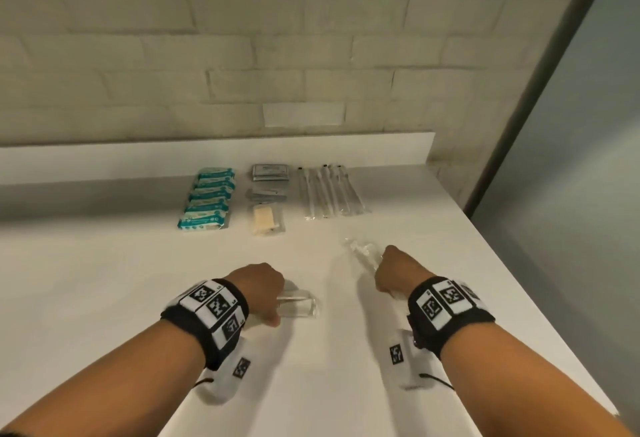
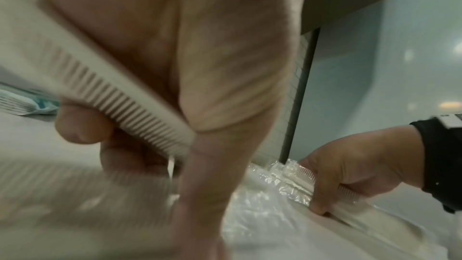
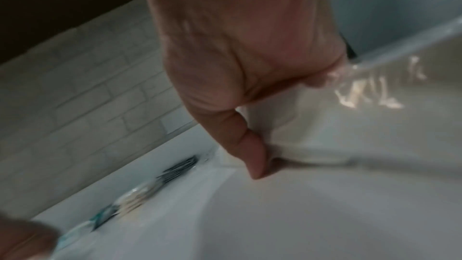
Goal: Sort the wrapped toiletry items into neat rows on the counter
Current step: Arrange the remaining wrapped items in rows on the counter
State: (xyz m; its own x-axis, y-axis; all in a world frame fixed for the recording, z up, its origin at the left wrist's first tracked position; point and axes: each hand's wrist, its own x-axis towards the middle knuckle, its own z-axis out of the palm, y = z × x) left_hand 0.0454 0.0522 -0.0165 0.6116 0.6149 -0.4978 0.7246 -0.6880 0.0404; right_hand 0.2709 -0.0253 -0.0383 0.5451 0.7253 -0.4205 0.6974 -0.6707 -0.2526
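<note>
white counter (image 1: pixel 104 280): 6 teal packets (image 1: pixel 207 197) in a column, grey sachets (image 1: pixel 268 180), cream packet (image 1: pixel 267 218), wrapped toothbrushes (image 1: pixel 329 190) alongside.

Three columns of wrapped items are laid on the surface (image 1: pixel 104 280) near the back ledge (image 1: pixel 207 156). The soap packets (image 1: pixel 207 197) are stacked at the left, the flat sachets (image 1: pixel 268 187) in the middle, the wrapped toothbrushes (image 1: pixel 329 194) at the right. Nearer, a wrapped comb (image 1: pixel 298 303) is held at the left hand (image 1: pixel 259 293), and another wrapped comb (image 1: pixel 362 254) at the right hand (image 1: pixel 398 272), well apart from the columns.
</note>
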